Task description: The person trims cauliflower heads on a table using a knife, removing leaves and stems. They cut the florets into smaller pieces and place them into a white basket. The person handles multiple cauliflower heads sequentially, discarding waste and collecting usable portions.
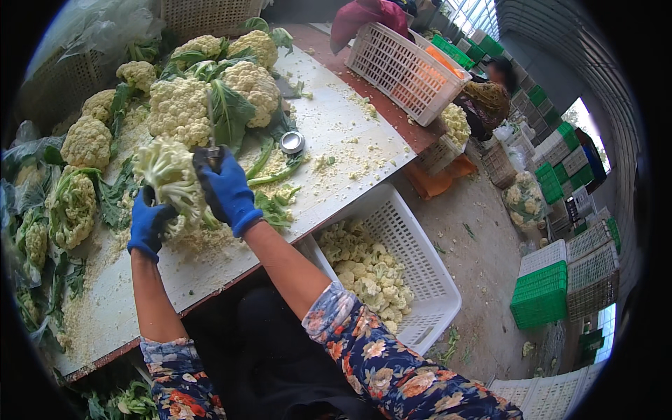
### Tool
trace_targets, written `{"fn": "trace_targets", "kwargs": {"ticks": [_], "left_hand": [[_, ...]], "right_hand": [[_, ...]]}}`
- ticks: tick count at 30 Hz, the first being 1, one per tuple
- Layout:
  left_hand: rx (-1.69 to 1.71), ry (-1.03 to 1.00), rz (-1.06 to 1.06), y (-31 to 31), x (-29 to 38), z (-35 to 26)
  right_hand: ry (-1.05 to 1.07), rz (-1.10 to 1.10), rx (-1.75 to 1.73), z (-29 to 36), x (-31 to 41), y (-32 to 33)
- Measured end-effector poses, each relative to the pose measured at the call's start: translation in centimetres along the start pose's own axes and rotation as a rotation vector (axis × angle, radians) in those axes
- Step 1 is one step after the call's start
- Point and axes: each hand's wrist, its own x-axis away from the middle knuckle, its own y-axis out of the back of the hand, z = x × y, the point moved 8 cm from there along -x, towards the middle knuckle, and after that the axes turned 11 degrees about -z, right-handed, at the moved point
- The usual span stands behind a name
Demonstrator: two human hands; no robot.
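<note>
My left hand (pixel 149 220), in a blue and black work glove, grips a cauliflower head (pixel 170 176) from below, its pale stalks turned towards me. In the same kind of glove, my right hand (pixel 224 189) is closed around the handle of a knife (pixel 211 118). The thin blade points away from me, in front of the whole cauliflowers. Right behind the held head sits a large cauliflower (pixel 179 111). Cut leaf stems (pixel 275 170) and a round metal lid or tin (pixel 292 142) lie to the right of my right hand.
A white worktable (pixel 341 152) is strewn with crumbs. Below its edge, a white plastic crate (pixel 420 273) holds florets. Leafy cauliflowers (pixel 73 210) crowd the left. At the far right corner stands another crate (pixel 404 71). A person (pixel 488 100) is beyond it, near stacked green crates (pixel 538 294).
</note>
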Motion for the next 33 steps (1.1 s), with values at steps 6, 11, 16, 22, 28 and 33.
{"fn": "trace_targets", "kwargs": {"ticks": [6, 11, 16, 22, 28, 33], "left_hand": [[0.96, -0.068, 0.545, 4.4, 1.5, 1.8], [1.097, -0.064, 0.563, 7.9, 6.0, 5.4], [1.223, -0.02, 0.326, 6.3, 10.6, 8.1], [1.214, -0.039, 0.192, 3.6, 16.0, 9.0], [1.233, 0.055, 0.084, -0.1, 20.3, 7.9], [1.172, 0.076, 0.039, 2.3, 22.9, 6.7]], "right_hand": [[-0.032, 0.447, -0.73, 8.8, 2.5, -2.8], [-0.212, 0.255, -0.622, 7.3, 9.0, 9.2], [-0.398, -0.016, -0.252, 3.2, 18.6, 21.7], [-0.378, 0.03, -0.102, 4.8, 24.9, 24.8], [0.485, 0.158, 0.338, 14.8, 24.9, 18.6], [1.003, 0.284, 0.56, 20.4, 24.8, 14.0]]}}
